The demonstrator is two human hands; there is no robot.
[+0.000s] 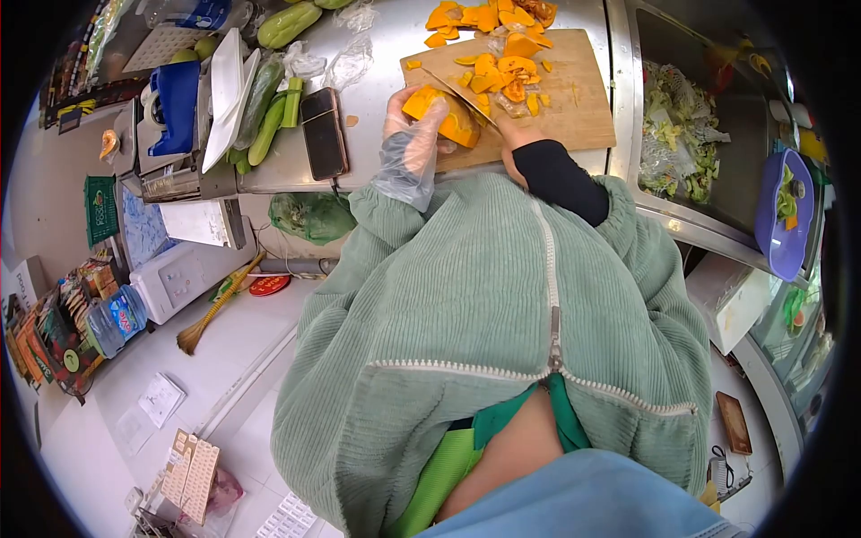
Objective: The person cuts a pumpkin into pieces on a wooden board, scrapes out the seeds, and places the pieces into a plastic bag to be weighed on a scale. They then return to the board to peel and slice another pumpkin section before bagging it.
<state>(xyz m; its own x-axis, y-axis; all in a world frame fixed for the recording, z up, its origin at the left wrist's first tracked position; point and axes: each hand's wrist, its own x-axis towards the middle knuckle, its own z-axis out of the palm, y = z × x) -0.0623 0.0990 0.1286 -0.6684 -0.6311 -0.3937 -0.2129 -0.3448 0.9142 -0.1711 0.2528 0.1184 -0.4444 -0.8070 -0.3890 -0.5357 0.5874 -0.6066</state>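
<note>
One gloved left hand [411,130] pins pumpkin [460,128]; right hand [514,136] grips knife [459,97].

The pumpkin chunk [453,124] lies on the cutting board's [578,112] near left corner, the knife [459,95] against it and cut pieces [499,73] behind. A phone [324,133] lies left of the board, and the sink [749,108] sits to its right.

1 board [578,112], 1 phone [324,133], 1 broom [213,309]

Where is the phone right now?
Head view: the phone lies on the steel counter at the left, between the green vegetables and the cutting board, right beside the gloved left hand holding a pumpkin piece.
</note>
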